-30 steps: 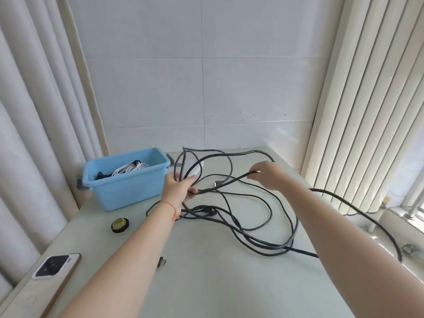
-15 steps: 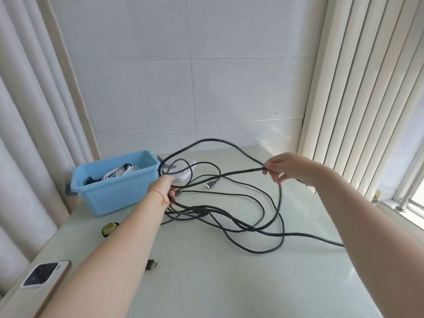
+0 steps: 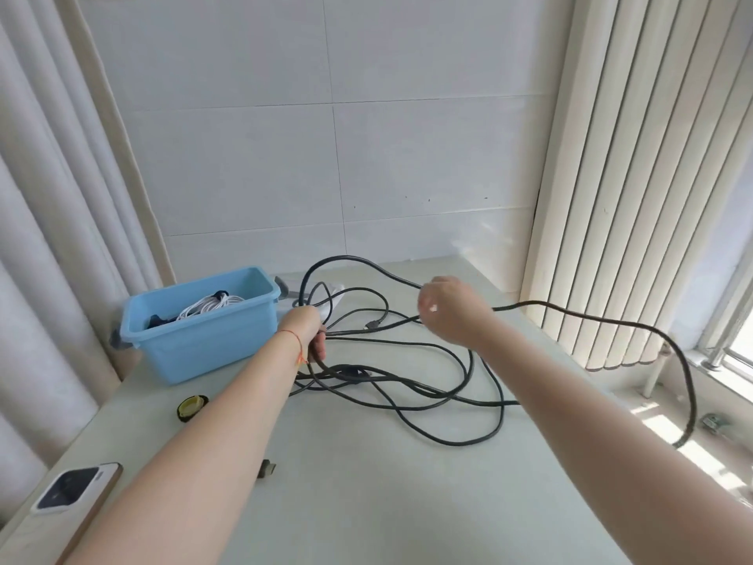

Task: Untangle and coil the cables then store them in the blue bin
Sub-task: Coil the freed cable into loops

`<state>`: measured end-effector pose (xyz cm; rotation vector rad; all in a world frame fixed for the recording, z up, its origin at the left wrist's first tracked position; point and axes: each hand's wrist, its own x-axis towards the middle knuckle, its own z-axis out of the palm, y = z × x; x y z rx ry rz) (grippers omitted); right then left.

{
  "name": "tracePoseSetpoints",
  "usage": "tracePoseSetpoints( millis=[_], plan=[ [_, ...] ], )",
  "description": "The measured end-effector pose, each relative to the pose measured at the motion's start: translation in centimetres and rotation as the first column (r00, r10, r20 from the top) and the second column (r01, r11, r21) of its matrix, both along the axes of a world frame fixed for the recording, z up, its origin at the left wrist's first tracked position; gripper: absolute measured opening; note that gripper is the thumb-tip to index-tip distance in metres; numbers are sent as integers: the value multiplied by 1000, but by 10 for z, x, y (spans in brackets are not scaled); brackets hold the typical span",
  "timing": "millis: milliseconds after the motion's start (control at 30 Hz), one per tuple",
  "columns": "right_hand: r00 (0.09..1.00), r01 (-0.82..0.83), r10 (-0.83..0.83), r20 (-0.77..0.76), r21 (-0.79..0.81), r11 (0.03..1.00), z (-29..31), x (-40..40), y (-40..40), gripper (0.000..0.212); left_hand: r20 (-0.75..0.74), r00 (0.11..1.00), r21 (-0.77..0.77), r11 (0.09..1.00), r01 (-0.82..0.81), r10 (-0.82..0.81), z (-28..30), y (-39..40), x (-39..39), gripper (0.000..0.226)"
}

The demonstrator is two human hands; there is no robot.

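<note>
At the far left, pale curtains (image 3: pixel 45 238) hang beside the surface (image 3: pixel 366 503). A phone (image 3: pixel 69 489) lies at the near left corner on a wooden slab whose lower end is cut off by the frame edge. Farther back stands the blue bin (image 3: pixel 203 344), holding a coiled white cable (image 3: pixel 210 305) and something dark that I can only partly see behind its wall. A dark grey piece sticks out at the bin's left end; what it is I cannot tell. In front of the bin lies a small round black-and-yellow object (image 3: pixel 191 406), too small to identify. A small connector (image 3: pixel 267 468) peeks out from under my left forearm, its lead hidden.

My left hand (image 3: pixel 307 332), a red thread at the wrist, is curled around a gathered bunch of black cable (image 3: pixel 407 385) just right of the bin. Its fingers are mostly hidden behind the strands. A white item behind that hand is largely covered. Loose black loops sprawl across the middle of the surface, with a plug end (image 3: pixel 373 325) lying among them.

My right hand (image 3: pixel 448 311) is raised and pinches one strand of the black cable, fingers curled. From there the strand arcs past the surface's right edge, in front of the vertical blinds (image 3: pixel 635 177), and drops out of sight behind my right forearm.
</note>
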<state>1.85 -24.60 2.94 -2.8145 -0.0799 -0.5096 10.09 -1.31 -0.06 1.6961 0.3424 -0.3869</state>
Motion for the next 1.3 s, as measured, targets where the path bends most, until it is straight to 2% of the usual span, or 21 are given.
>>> tracePoseSetpoints(
  millis=[67, 167, 267, 300, 367, 467, 533, 567, 633, 667, 700, 767, 833, 900, 967, 1033, 1067, 1133, 1167, 1233, 1300],
  plan=[
    [987, -134, 141, -78, 94, 987, -9, 4, 29, 21, -27, 997, -50, 996, 71, -72, 14, 0, -15, 28],
    [930, -256, 274, -244, 103, 961, -15, 8, 55, 38, -67, 984, -199, 968, 150, -166, 33, 3, -30, 20],
    [817, -301, 411, -405, 310, 902, -14, 11, 66, 24, -57, 970, -427, 884, 191, -237, 41, 11, -34, 14],
    [796, -290, 452, -402, 403, 868, -12, 10, 68, 22, -39, 972, -447, 874, 190, -232, 41, 13, -32, 22],
    [822, -249, 478, -310, 559, 791, -7, 10, 68, 28, -10, 983, -454, 877, 157, -182, 39, 15, -25, 43],
    [926, -150, 361, -110, 771, 619, 7, 14, 49, 30, 25, 1000, -500, 866, 1, 14, 25, 18, -11, 54],
    [995, -69, 99, 25, 876, 478, 19, 15, 20, 28, 17, 979, -525, 835, -163, 202, 8, 25, -3, 46],
    [996, -31, -62, 63, 909, 415, 27, 13, 4, 25, 3, 962, -514, 826, -232, 272, -1, 28, 0, 41],
    [964, 25, -261, 60, 950, 312, 38, 8, -25, 24, 13, 941, -365, 878, -309, 337, -11, 31, -2, 31],
    [960, 55, -279, 30, 955, 293, 41, 6, -35, 25, 64, 939, -211, 924, -318, 338, -12, 28, -4, 18],
    [968, 93, -251, -13, 946, 310, 45, 5, -40, 26, 139, 933, -23, 943, -332, 332, -14, 25, -5, 9],
    [986, 166, -107, -131, 874, 457, 49, 2, -41, 25, 332, 915, 363, 864, -349, 230, -12, 11, -6, 43],
    [959, 140, 105, -265, 758, 637, 49, -4, -32, 23, 571, 820, 381, 870, -314, 46, 5, -12, -17, 48],
    [884, 33, 281, -372, 652, 758, 49, -10, -20, 24, 668, 743, 205, 972, -115, -53, 26, -37, -28, 47],
    [805, -75, 401, -437, 595, 800, 50, -17, -9, 26, 701, 695, 73, 986, 152, -159, 42, -57, -42, 56],
    [773, -117, 452, -446, 600, 791, 53, -22, -4, 23, 709, 585, 236, 914, 330, -394, 49, -69, -49, 60],
    [807, -116, 419, -416, 584, 803, 55, -25, -3, 23, 677, 543, 334, 864, 375, -498, 50, -71, -49, 48],
    [929, -83, 261, -261, 540, 837, 59, -27, -8, 27, 611, 545, 417, 819, 394, -574, 48, -70, -47, 23],
    [969, -67, 194, -151, 595, 801, 59, -27, -14, 28, 599, 567, 433, 824, 366, -566, 46, -67, -45, 20],
    [999, -49, 29, 40, 767, 640, 60, -24, -27, 32, 579, 635, 488, 841, 232, -511, 35, -56, -36, 21],
    [966, 35, -235, 110, 843, 537, 62, -23, -42, 35, 555, 733, 462, 878, 123, -394, 19, -39, -28, 23]
  ],
)
